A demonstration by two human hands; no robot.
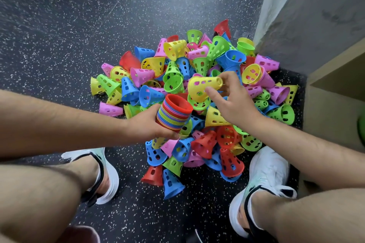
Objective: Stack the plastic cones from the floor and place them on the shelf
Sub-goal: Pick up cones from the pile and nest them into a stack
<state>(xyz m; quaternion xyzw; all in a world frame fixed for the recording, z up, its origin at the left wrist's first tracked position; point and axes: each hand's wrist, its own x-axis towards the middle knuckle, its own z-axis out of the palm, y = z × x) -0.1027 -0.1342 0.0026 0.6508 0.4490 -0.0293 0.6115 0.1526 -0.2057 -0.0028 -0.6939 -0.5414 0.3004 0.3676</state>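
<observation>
Black speckled rubber floor (59, 25): under everything.
Heap of perforated plastic cones (150, 77): red, blue, green, yellow, pink, loose on the floor, just beside the shelf.
Beige wooden shelf (335, 108): at the right edge.
Left hand (146, 124): fingers curled round the nested stack of coloured cones (173, 114), red rim uppermost, above the heap.
Right hand (235, 102): thumb and fingertips pinch a yellow perforated cone (201, 87), just beside the stack's mouth.

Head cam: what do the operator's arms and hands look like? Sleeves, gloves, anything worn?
Two bare human arms. The left hand and right hand are ungloved, with no rings, watch or wristband showing. The left forearm and right forearm are hairy and uncovered to the frame edge; no sleeve in view. No cables or markings.
</observation>
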